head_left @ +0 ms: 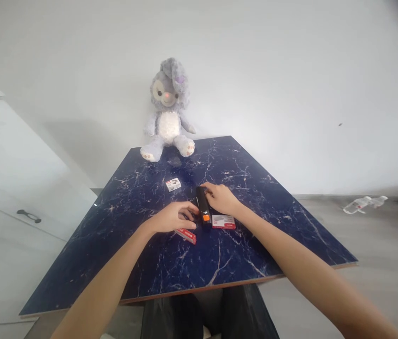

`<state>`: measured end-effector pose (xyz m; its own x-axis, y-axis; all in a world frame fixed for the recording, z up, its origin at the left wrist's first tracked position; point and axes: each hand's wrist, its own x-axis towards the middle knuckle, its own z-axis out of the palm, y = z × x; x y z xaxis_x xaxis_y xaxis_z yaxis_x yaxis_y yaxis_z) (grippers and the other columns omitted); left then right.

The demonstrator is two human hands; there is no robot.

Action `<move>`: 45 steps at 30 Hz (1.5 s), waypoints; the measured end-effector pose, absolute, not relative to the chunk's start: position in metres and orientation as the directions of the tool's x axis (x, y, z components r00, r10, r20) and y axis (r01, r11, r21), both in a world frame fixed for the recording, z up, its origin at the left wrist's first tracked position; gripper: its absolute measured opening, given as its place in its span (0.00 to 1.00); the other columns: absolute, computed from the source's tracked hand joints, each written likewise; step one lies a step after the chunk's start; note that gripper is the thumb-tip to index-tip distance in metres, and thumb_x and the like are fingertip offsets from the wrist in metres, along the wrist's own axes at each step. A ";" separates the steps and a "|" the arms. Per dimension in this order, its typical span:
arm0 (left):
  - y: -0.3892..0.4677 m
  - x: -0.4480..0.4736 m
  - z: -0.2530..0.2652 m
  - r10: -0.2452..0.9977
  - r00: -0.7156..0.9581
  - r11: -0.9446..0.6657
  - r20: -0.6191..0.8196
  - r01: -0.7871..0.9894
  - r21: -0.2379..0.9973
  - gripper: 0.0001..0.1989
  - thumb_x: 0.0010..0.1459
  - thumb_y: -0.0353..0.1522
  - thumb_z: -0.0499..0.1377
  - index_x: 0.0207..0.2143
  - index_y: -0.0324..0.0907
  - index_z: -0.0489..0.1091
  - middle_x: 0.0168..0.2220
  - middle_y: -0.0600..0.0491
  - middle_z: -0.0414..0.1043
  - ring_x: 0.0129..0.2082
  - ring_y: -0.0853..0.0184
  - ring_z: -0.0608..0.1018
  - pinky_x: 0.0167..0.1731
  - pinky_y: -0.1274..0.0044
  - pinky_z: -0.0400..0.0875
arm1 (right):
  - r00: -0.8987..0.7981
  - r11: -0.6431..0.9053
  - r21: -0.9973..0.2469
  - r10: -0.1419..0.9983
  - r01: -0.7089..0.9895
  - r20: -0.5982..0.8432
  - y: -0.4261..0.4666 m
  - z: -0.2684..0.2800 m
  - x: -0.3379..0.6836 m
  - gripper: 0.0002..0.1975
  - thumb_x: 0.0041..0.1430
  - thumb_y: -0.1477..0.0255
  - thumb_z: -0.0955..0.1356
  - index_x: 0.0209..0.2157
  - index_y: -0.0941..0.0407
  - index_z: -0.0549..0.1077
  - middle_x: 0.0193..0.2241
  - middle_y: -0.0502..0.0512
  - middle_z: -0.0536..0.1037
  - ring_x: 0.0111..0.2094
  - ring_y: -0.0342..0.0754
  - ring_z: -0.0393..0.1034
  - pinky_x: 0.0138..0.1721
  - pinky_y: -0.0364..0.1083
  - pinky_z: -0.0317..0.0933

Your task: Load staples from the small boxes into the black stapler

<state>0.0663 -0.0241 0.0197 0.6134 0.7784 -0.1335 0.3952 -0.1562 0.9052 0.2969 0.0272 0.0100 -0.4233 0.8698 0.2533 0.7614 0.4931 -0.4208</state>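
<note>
A black stapler with an orange piece at its near end rests on the dark blue table. My right hand is closed on its far end, from the right side. Just left of the stapler is my left hand, thumb and fingers apart with nothing visible between them. Partly under that hand lies a red and white box. Another flat red and white box lies right of the stapler, below my right wrist. Farther back sits a small white box with printing on it.
A grey plush rabbit sits at the table's back edge against the wall. The blue marbled table narrows away from me. On the left stands a white cabinet with a dark handle. A clear plastic bottle lies on the floor at right.
</note>
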 end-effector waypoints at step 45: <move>-0.023 0.060 0.012 0.843 0.536 -0.449 0.036 0.666 0.596 0.53 0.48 0.46 0.68 0.71 0.49 0.44 0.61 0.44 0.64 0.62 0.48 0.63 0.59 0.60 0.59 | -0.796 0.604 -0.582 0.590 0.545 -0.133 0.015 0.062 0.337 0.11 0.46 0.66 0.72 0.30 0.53 0.68 0.28 0.46 0.74 0.27 0.44 0.66 0.27 0.42 0.54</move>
<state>0.0597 -0.0228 0.0124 0.5364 0.8432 0.0357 0.6659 -0.4488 0.5960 0.3371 0.0152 0.0619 -0.7960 0.5904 -0.1332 0.5451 0.6037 -0.5817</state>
